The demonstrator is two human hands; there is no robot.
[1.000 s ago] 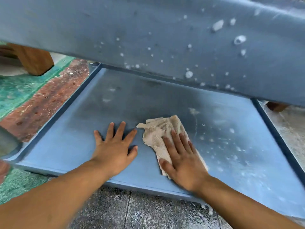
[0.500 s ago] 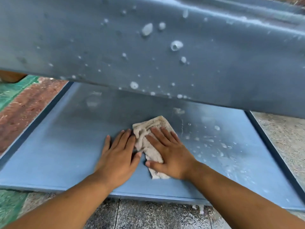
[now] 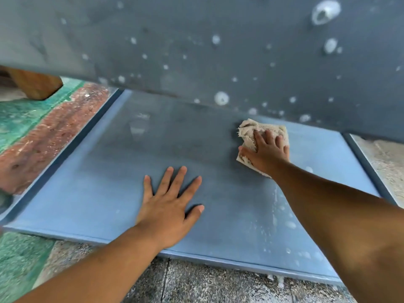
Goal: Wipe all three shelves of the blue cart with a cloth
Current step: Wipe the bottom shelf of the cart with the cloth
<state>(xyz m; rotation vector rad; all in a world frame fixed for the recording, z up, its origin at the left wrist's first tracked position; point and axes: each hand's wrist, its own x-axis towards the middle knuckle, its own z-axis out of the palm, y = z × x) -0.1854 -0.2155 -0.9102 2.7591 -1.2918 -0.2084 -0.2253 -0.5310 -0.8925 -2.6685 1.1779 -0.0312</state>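
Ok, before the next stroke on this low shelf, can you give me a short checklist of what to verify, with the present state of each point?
1. Cloth under the right hand: ok, the hand presses it on the lower shelf, at the far right.
2. Left hand as support: ok, flat on the shelf, fingers spread, apart from the cloth.
3. Near right part free of suds: not ok, white spots lie beside the right forearm.
4. Back of the lower shelf wiped: cannot tell, the upper shelf hides it.
5. Upper shelf free of drops: not ok, white drops dot it.
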